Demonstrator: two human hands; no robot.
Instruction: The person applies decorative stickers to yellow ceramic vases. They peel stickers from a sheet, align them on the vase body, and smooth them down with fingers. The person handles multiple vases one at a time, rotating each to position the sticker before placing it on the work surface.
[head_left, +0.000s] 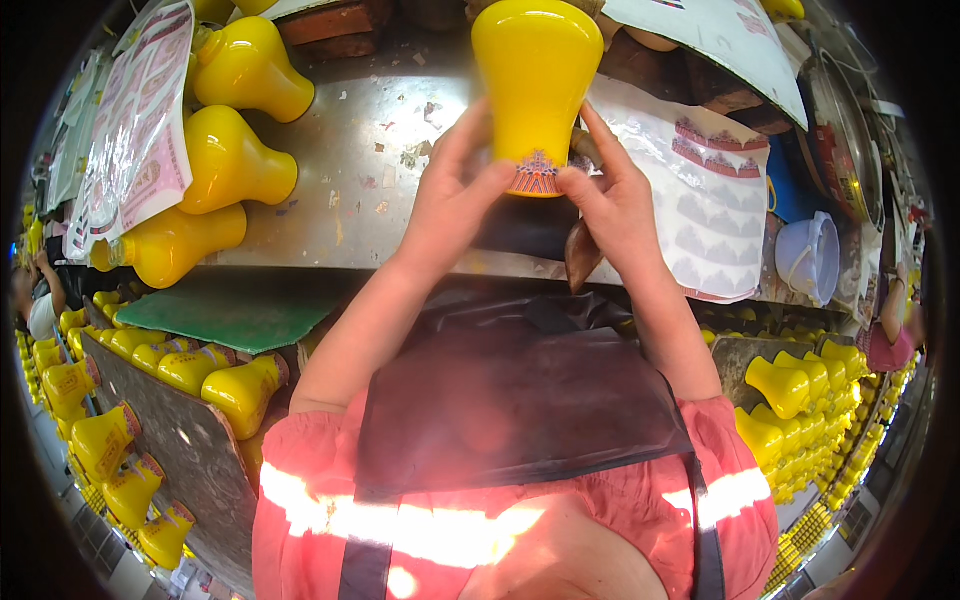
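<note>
A glossy yellow vase (537,80) is in front of me over the metal table, its wide end pointing away and its narrow end toward me. My left hand (455,195) grips the narrow end from the left. From the right side, my right hand (615,190) closes on it too, the thumb beside a patterned red and blue decal (536,174) on the narrow end. A brown pointed piece like a scraper (581,257) sticks out below my right palm; how it is held is hidden. Close to my right hand lies a sheet of decals (712,200), red at its far side.
Several yellow vases (240,160) lie at the left under a printed pink sheet (140,130). A light purple bucket (808,258) stands at the right. Below the table's edge are a green board (240,310) and many vases (800,390) on both sides. Bricks (340,22) sit at the back.
</note>
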